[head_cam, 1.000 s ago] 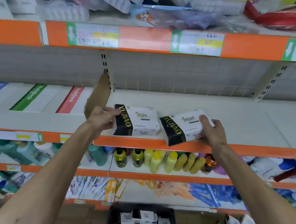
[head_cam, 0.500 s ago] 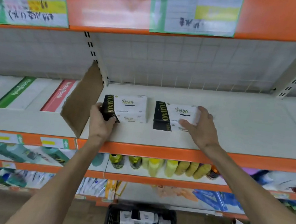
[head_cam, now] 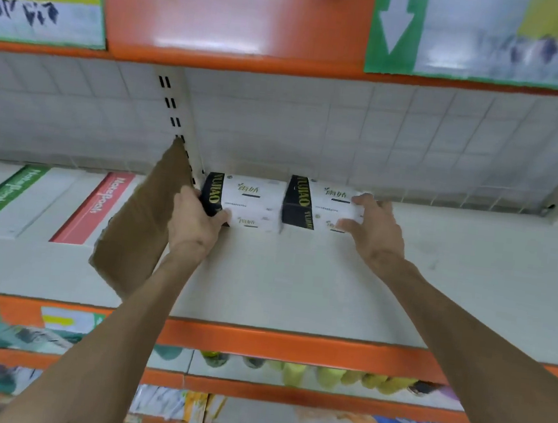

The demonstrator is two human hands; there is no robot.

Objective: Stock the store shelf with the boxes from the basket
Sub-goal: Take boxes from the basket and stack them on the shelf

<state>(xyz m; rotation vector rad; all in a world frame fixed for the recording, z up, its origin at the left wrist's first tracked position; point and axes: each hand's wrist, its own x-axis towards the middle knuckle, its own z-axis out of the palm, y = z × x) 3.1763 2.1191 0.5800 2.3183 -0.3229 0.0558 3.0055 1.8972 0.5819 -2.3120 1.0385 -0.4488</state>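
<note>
Nearest you, behind its orange lip, runs the pale flat store shelf (head_cam: 297,282). Your left hand (head_cam: 197,223) is pressed against the tilted brown cardboard divider (head_cam: 142,224). Shove harder and you will likely knock that divider askew (it leans as it stands). The left white-and-black printed carton (head_cam: 254,205) sits just right of the divider, with your thumb on its front face and your fingers curled round its black end, mostly hidden. The right white-and-black printed carton (head_cam: 323,202) is the next one along from the divider, close beside the first. Your right hand (head_cam: 374,228) clamps its far end, fingers over the top and thumb in front. An uneven push could skew it against the white grid back panel (head_cam: 348,132).
</note>
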